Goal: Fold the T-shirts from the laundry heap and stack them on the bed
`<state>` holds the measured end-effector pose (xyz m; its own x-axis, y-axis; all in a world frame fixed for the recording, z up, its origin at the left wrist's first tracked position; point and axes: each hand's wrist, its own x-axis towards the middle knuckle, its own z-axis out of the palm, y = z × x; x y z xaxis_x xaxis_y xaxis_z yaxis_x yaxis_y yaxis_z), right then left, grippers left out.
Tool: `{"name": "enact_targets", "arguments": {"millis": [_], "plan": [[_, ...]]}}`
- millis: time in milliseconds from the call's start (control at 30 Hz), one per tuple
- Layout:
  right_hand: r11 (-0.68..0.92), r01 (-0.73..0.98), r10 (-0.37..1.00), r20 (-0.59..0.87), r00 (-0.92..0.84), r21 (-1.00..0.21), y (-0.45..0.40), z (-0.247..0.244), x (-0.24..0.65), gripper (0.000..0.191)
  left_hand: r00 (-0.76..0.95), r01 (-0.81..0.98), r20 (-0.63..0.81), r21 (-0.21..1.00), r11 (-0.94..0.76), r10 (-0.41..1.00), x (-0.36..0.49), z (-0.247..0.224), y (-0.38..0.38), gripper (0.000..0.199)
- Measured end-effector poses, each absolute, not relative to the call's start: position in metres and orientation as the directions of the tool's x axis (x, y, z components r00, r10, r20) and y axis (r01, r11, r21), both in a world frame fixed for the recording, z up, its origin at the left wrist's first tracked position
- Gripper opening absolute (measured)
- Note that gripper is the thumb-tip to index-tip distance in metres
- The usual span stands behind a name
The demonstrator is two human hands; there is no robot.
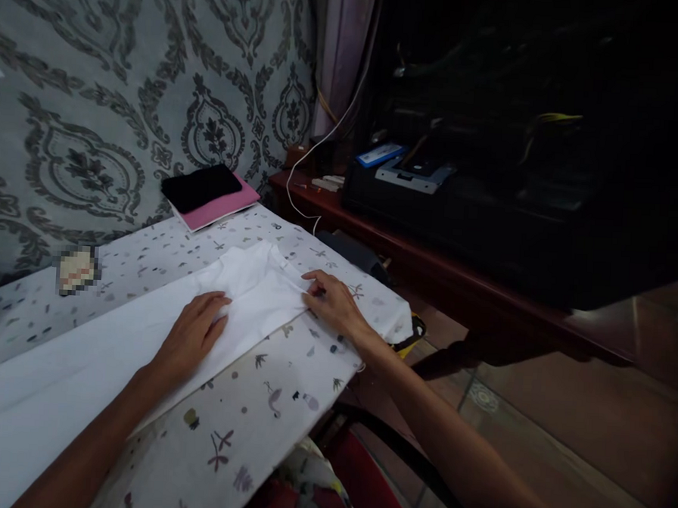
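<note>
A white shirt [100, 363] lies in a long, narrow fold across the table, its collar end pointing away to the right. Resting on the cloth with fingers stretched out is my left hand [194, 336]. My right hand [330, 300] is at the shirt's right edge beside the collar, its curled thumb and fingers pinching the fabric there. The near end of the shirt runs out of view at the lower left.
A patterned cloth covers the table [269, 387]. Toward the wall are a black item [203, 188] on a pink folder [228, 201] and a small blurred box [77, 269]. A dark red desk [418, 262] holding electronic parts stands to the right, with a white cable [291, 177] hanging nearby.
</note>
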<state>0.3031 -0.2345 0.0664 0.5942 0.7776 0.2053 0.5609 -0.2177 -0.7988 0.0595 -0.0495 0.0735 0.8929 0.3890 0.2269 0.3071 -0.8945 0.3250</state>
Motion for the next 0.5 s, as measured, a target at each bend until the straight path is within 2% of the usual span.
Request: {"name": "enact_targets", "arguments": {"millis": [200,500], "plan": [[-0.267,0.634,0.759,0.247,0.603,-0.726,-0.2356,0.0664,0.3030,0.024,0.869,0.350,0.237,0.324,-0.879,0.434,0.0579,0.0680,-0.0513,0.034],[-0.325,0.840,0.771,0.392,0.502,-0.435,-0.2287,0.0614,0.2979,0.020,0.862,0.326,0.257,0.375,-0.868,0.436,0.0576,0.0724,-0.0519,0.033]]}}
